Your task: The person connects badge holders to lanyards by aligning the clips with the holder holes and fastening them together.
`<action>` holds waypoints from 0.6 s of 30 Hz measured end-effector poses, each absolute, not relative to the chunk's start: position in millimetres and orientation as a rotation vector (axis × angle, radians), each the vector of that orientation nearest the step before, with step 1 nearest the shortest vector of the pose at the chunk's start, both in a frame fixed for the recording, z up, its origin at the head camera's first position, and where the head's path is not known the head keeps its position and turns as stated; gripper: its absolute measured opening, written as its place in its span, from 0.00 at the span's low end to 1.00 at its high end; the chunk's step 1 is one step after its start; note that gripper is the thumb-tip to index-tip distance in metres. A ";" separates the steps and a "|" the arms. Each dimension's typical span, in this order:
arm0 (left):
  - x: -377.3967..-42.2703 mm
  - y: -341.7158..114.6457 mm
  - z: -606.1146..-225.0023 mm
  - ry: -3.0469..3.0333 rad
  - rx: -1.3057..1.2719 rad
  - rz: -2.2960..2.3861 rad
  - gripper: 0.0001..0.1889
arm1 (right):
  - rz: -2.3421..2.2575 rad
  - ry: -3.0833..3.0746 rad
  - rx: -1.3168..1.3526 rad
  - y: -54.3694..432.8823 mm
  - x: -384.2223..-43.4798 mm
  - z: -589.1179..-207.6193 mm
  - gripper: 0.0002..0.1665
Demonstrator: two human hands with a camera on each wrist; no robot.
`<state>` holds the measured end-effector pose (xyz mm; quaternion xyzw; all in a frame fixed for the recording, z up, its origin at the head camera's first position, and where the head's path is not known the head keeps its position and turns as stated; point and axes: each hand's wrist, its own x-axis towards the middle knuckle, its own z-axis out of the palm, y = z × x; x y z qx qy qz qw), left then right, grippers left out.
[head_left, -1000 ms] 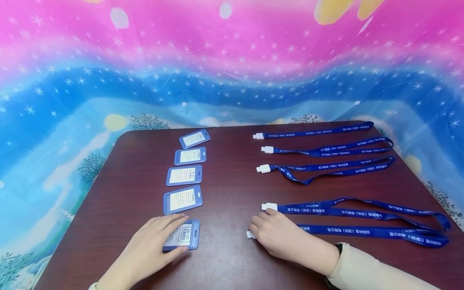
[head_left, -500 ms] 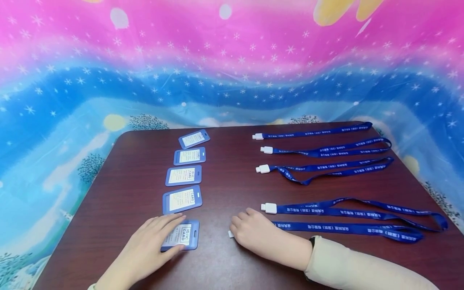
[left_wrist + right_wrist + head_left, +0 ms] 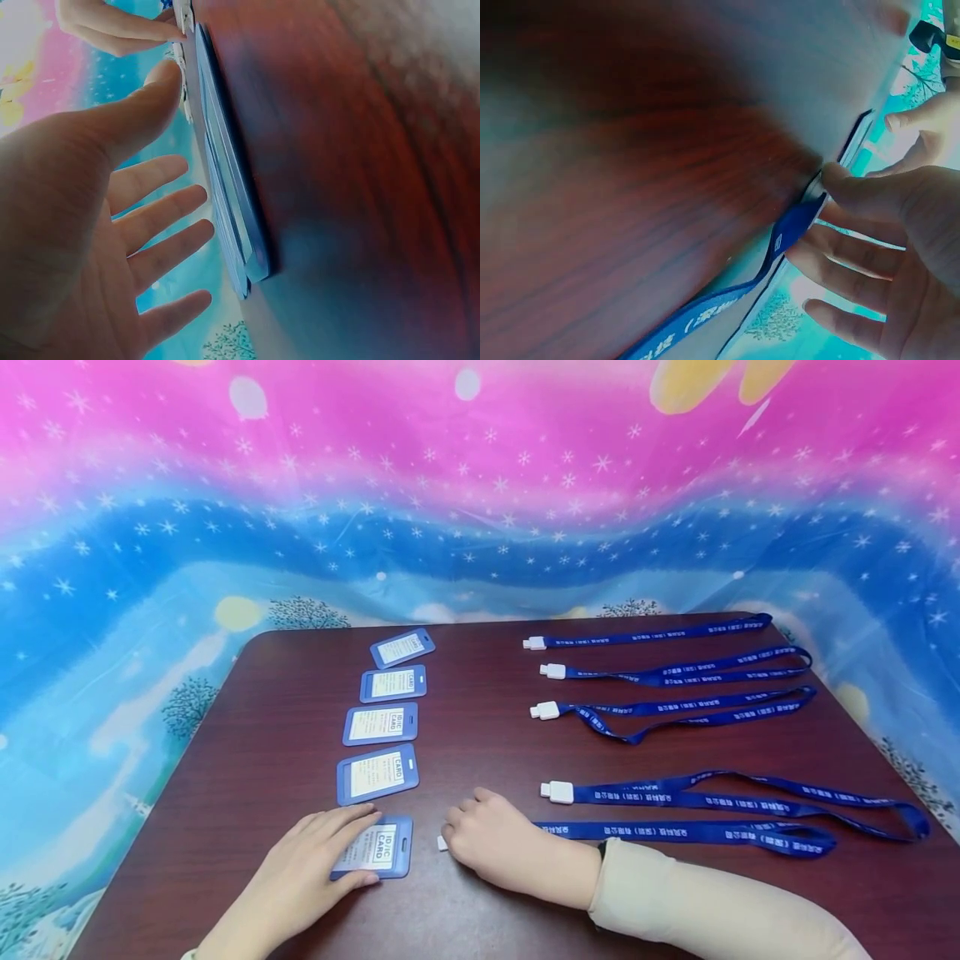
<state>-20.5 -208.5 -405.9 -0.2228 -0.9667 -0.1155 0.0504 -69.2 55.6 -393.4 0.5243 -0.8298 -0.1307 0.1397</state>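
My left hand [image 3: 303, 864] rests by the nearest blue ID card holder [image 3: 386, 850], with the thumb at its near edge and the fingers across its left part. In the left wrist view those fingers are straight and spread beside the card holder [image 3: 236, 202]. My right hand [image 3: 498, 839] pinches the nearest blue lanyard [image 3: 675, 833] at its white clip [image 3: 442, 843], just right of that card holder. The right wrist view shows the lanyard's strap [image 3: 780, 232] running from thumb and fingers down to the table; most of the clip is hidden.
Several more card holders [image 3: 377, 773] lie in a column toward the back. Several other lanyards [image 3: 637, 793] lie in rows on the right, white clips facing left. The dark wooden table [image 3: 247, 718] ends at a printed cloth backdrop [image 3: 480, 485].
My right hand has moved left, dragging the nearest lanyard with it, so its clip is now close to the nearest card holder. The left hand has hardly moved.
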 end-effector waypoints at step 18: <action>-24.4 -209.3 -405.2 -3.003 -0.658 -0.310 0.35 | -0.227 -2.450 1.434 30.3 -69.7 -400.1 0.04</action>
